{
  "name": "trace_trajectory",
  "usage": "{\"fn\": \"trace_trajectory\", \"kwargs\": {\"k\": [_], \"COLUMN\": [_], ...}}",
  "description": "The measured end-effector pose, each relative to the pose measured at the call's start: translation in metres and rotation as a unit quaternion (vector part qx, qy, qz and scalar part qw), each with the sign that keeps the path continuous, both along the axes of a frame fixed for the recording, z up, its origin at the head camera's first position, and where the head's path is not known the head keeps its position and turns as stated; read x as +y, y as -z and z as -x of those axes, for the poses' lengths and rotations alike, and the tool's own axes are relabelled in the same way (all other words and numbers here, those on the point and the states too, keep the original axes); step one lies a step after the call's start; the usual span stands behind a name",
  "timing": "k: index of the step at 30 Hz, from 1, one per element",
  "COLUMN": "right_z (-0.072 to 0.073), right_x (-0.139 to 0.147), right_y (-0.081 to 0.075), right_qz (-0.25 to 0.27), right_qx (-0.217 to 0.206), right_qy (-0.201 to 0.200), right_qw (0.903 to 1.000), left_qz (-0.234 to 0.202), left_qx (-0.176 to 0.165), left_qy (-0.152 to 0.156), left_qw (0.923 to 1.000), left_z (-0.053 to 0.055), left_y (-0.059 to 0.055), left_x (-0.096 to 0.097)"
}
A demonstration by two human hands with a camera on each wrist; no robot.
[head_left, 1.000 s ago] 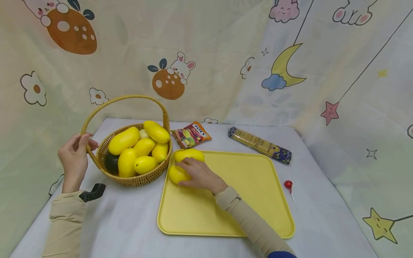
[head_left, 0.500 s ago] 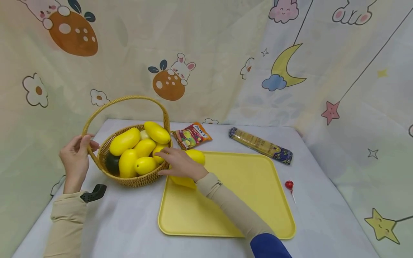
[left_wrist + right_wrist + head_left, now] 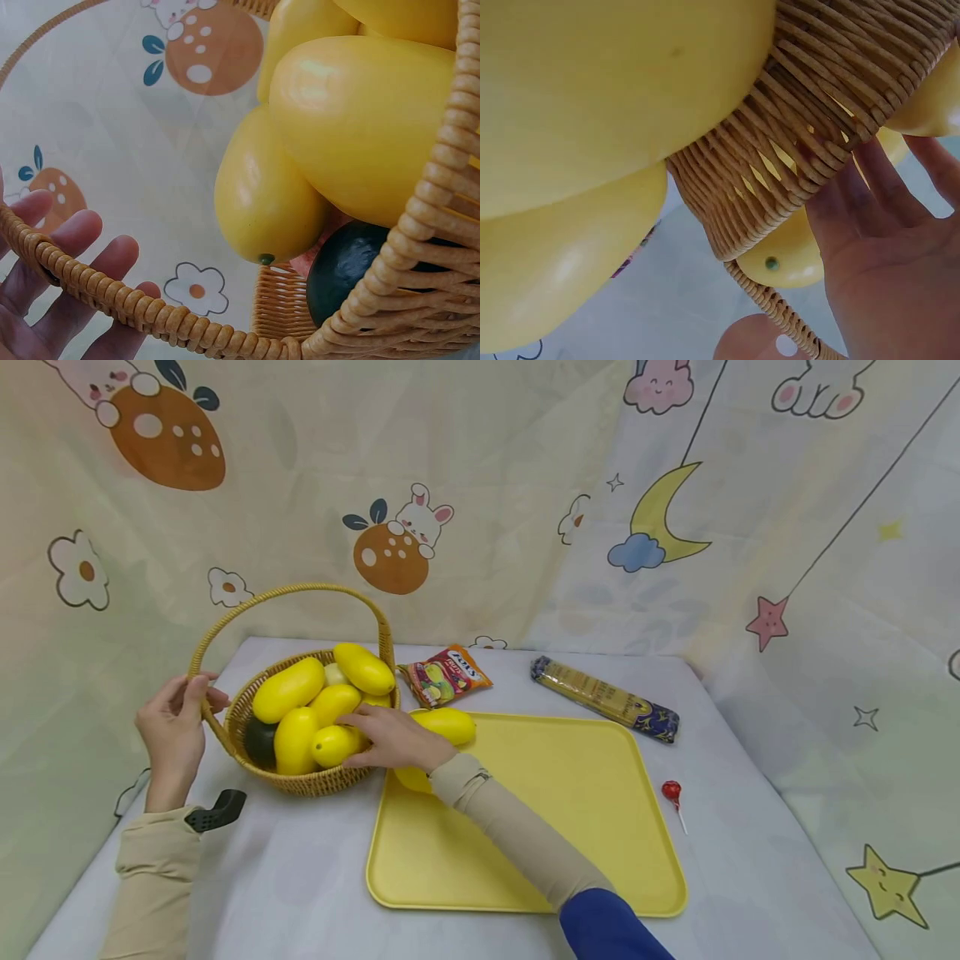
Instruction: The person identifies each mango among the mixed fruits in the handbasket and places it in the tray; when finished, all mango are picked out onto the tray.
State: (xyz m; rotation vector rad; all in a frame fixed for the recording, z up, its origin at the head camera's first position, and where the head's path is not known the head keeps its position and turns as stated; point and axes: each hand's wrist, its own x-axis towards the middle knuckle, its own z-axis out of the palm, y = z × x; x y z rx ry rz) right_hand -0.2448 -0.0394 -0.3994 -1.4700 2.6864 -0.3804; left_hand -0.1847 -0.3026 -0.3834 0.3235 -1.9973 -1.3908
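Observation:
On the left stands a wicker basket (image 3: 318, 783) heaped with several yellow mangoes (image 3: 296, 739), beside a dark green, glossy round fruit (image 3: 341, 270). My left hand (image 3: 174, 727) grips the left side of the basket's arched handle (image 3: 112, 296), thumb in front and fingers behind. My right hand (image 3: 397, 739) reaches over the basket's right rim, with a small mango (image 3: 335, 746) between its spread thumb and extended fingers. In the right wrist view, these fingertips pass behind the wicker rim and are partly hidden. Two more mangoes (image 3: 448, 725) lie at the tray's left end, partly covered by the right hand.
A yellow tray (image 3: 525, 860) lies at the middle of the white-covered table, close to the basket. Behind it are a FOX'S candy bag (image 3: 446, 675) and a long gold-and-blue packet (image 3: 603, 697). A red lollipop (image 3: 672, 791) lies right of the tray. Patterned cloth (image 3: 495, 527) surrounds the table.
My right hand has left the mangoes at the tray's left end and moved left over the basket rim to a small mango. My left hand has kept its grip on the handle.

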Motion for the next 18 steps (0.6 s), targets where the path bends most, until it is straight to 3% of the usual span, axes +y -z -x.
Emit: {"fn": "trace_trajectory", "kwargs": {"k": [8,18], "right_z": [0.003,0.001], "right_x": [-0.014,-0.019], "right_y": [0.0,0.004], "right_qz": [-0.026,-0.006], "right_qx": [-0.064,-0.08], "right_qy": [0.016,0.015], "right_qw": [0.9975,0.9967], "left_qz": [0.0,0.002], "left_qx": [0.003,0.009], "left_qy": [0.002,0.004], "left_qw": [1.0,0.9999], "left_z": [0.0,0.0], "left_y": [0.0,0.001], "left_x": [0.0,-0.001]}}
